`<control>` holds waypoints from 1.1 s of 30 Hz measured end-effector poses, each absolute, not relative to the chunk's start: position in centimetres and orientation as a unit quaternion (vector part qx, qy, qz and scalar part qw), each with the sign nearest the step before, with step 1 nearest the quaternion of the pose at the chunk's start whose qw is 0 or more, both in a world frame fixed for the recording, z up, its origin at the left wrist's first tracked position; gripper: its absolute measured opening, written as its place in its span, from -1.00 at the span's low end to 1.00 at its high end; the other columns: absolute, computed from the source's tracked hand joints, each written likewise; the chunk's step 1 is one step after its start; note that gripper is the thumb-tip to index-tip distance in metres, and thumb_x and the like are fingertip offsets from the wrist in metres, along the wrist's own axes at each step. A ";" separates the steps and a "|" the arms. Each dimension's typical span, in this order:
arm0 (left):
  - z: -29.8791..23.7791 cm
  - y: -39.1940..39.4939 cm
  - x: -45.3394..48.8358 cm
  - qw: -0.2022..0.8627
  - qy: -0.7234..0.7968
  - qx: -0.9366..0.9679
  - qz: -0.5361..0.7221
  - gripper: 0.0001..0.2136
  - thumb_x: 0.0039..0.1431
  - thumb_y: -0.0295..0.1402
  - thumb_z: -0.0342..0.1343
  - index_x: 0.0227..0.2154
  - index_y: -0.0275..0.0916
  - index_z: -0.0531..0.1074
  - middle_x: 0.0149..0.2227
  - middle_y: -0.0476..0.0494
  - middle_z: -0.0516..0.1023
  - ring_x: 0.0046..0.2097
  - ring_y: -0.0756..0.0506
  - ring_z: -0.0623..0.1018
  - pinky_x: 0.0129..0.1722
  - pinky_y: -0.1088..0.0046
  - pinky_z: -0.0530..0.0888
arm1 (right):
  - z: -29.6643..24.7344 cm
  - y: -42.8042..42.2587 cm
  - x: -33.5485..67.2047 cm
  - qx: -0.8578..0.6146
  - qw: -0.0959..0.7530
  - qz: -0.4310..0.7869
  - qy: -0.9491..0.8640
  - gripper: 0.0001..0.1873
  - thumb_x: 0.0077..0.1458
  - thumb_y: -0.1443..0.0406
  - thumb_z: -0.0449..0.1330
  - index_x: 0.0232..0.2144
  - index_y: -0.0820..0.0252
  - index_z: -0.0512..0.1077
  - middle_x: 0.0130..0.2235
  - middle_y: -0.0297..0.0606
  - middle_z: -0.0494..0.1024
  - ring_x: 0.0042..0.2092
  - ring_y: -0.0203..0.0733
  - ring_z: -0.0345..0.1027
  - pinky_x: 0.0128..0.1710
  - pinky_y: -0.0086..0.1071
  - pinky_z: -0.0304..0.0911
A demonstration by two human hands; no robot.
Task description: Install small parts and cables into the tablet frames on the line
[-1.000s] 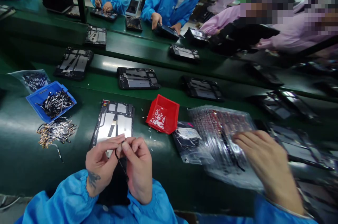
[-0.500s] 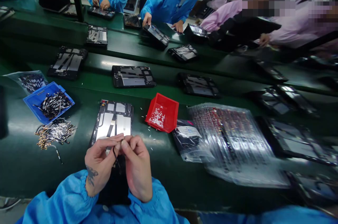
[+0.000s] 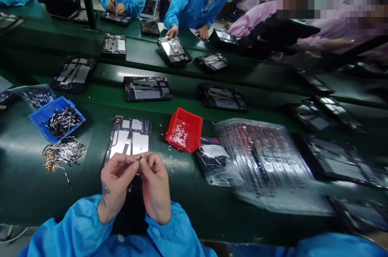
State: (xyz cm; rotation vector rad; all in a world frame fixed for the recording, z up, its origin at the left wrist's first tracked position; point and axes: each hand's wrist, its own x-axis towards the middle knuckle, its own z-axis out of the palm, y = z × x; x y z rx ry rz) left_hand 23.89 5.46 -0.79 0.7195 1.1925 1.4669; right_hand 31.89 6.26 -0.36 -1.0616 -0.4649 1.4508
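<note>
My left hand [image 3: 117, 182] and my right hand [image 3: 154, 186] are held close together just above the near edge of the green bench. Both pinch a thin black cable [image 3: 137, 161] between thumbs and fingertips; only its small end shows between the fingers. Right behind my hands lies an open tablet back frame [image 3: 129, 140] with silver plates, partly hidden by my fingers. A red tray [image 3: 194, 121] of small white parts stands to the right of the frame.
A blue tray [image 3: 45, 112] and a loose pile of cables [image 3: 62, 154] lie at left. Plastic bags of parts [image 3: 260, 156] spread at right. More tablet frames [image 3: 147, 88] ride the green conveyor. Several people in blue and pink coats work opposite.
A neighbour's hand that lay on the plastic bags has gone. My hands pulled the cable in, so less of it hangs between them. Frames on the conveyor have shifted left.
</note>
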 end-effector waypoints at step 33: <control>0.7 18.1 33.9 0.574 0.450 0.555 0.400 -0.81 0.06 -0.34 0.10 -0.36 -0.30 0.58 -0.36 -0.19 0.66 -0.31 -0.13 0.61 -0.26 0.39 0.51 | 2.4 15.5 49.3 -0.579 0.424 0.078 -0.691 -0.78 0.19 0.20 0.14 -0.38 0.15 0.54 -0.38 -0.24 0.58 -0.34 -0.20 0.43 -0.27 -0.34 0.30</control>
